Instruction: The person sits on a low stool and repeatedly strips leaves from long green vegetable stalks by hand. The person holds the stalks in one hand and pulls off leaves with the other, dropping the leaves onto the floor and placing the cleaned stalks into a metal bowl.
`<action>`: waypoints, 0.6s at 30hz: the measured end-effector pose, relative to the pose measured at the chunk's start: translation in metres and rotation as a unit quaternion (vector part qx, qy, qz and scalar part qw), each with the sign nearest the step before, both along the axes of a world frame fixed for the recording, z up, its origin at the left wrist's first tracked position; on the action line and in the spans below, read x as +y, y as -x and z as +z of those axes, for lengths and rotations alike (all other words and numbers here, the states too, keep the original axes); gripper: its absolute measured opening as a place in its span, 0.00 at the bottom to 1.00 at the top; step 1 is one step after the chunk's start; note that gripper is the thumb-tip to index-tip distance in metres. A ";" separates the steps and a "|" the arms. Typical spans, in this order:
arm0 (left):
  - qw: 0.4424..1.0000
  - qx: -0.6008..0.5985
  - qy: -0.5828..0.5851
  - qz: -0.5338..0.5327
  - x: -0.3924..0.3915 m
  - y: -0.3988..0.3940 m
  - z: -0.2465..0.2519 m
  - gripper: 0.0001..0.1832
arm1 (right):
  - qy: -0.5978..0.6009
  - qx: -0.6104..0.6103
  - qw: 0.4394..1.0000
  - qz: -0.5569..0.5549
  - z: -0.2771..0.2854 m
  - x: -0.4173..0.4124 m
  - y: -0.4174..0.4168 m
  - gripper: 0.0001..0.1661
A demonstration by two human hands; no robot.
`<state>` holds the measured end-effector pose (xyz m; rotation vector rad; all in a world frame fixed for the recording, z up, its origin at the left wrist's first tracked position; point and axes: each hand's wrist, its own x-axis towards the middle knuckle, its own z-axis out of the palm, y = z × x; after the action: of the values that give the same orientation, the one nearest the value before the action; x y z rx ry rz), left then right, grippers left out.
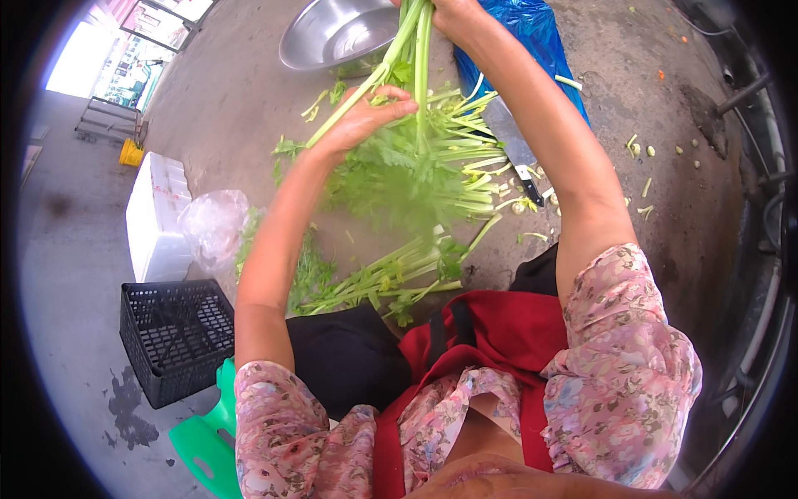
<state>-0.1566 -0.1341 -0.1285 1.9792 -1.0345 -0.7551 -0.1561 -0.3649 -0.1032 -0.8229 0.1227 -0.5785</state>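
At the top edge of the head view, my right hand (446, 11) grips a bunch of celery (421, 56) by its stalk ends, its leaves hanging down and partly blurred. My left hand (368, 115) is among the hanging stalks, thumb and fingers apart; one stalk slants across its wrist, and whether it grips any is unclear. Below lies a pile of leafy celery (474, 193) on the concrete floor, with more stalks (399, 268) nearer my knees. A cleaver with a black handle (514, 140) rests right of the pile, beside cut root ends.
A steel basin (343, 37) stands at the top, a blue plastic bag (523, 37) right of it. On the left are a white foam box (156, 218), a clear plastic bag (215, 227), a black crate (177, 337) and a green plastic stool (206, 443). Pipes run along the right.
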 end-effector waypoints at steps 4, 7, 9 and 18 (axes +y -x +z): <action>0.997 -0.026 -0.042 -0.064 0.002 -0.006 0.031 0.17 | 0.006 0.021 1.000 -0.003 -0.010 -0.015 -0.003 0.05; 0.992 -0.001 -0.015 -0.129 0.010 -0.017 0.040 0.17 | 0.000 0.015 0.999 0.035 -0.011 -0.012 -0.002 0.05; 0.990 -0.005 -0.004 -0.140 0.013 -0.021 0.040 0.18 | 0.003 0.030 0.998 0.049 -0.010 -0.010 -0.001 0.04; 0.991 -0.019 0.030 -0.129 0.010 -0.016 0.024 0.15 | -0.014 0.015 0.995 0.097 -0.016 -0.022 -0.010 0.04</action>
<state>-0.1410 -0.1242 -0.1046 1.8353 -1.3387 -0.8169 -0.1464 -0.3869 -0.1191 -0.8067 0.0769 -0.3812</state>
